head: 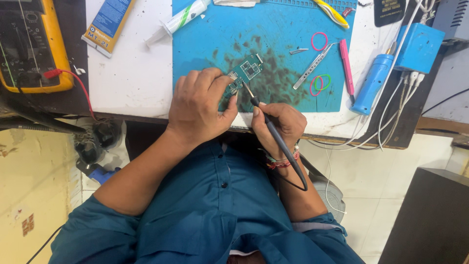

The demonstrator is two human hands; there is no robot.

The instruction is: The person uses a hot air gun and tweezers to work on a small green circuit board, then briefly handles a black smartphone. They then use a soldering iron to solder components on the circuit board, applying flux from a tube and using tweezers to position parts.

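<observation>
White bench (132, 73) with a dark front edge, over pale floor tiles; blue work mat (283, 29) on top, smudged black around the middle. Left hand (198, 105) clamped on a small green circuit board (246, 71) lying on the mat. Right hand (278, 122) closed around a dark soldering iron (273, 132), tip at the board, perhaps touching. Tweezers (312, 66) and coloured rubber bands (320, 83) further right; yellow multimeter (34, 44) far left
</observation>
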